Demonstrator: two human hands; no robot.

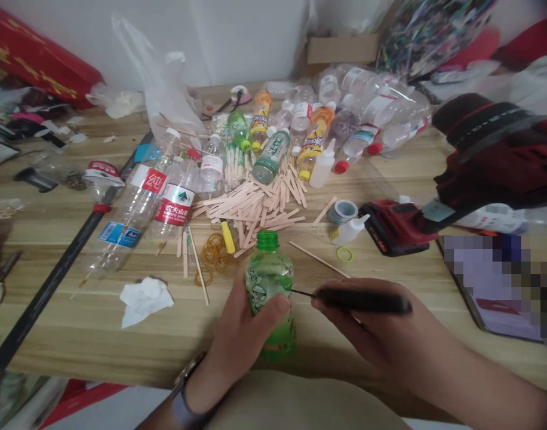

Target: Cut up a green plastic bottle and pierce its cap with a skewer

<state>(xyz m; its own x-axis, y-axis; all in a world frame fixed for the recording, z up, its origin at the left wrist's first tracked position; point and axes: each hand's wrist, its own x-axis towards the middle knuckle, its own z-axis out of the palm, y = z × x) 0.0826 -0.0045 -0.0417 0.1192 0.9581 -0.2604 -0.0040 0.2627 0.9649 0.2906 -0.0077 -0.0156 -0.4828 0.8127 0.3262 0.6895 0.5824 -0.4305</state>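
Observation:
My left hand (244, 325) is wrapped round a green plastic bottle (269, 263), which stands upright and uncapped near the front edge of the table. In my right hand (376, 334) is a slim tool with a black handle (365, 300) and a thin dark shaft, perhaps a screwdriver or an awl. The shaft points left, and its tip meets the bottle's right side just above my left thumb. A thin wooden stick (318, 258) lies behind my right hand, its near end hidden. My right fingertips are partly covered by the handle.
Flat wooden sticks (255, 206) are heaped mid-table, with plastic bottles (316, 140) behind. Taped bottles (134, 197) and a long black bar (54, 286) lie left. A red and black power drill (488, 161) and a tablet-like device (492, 286) are right. A crumpled tissue (146, 301) lies front left.

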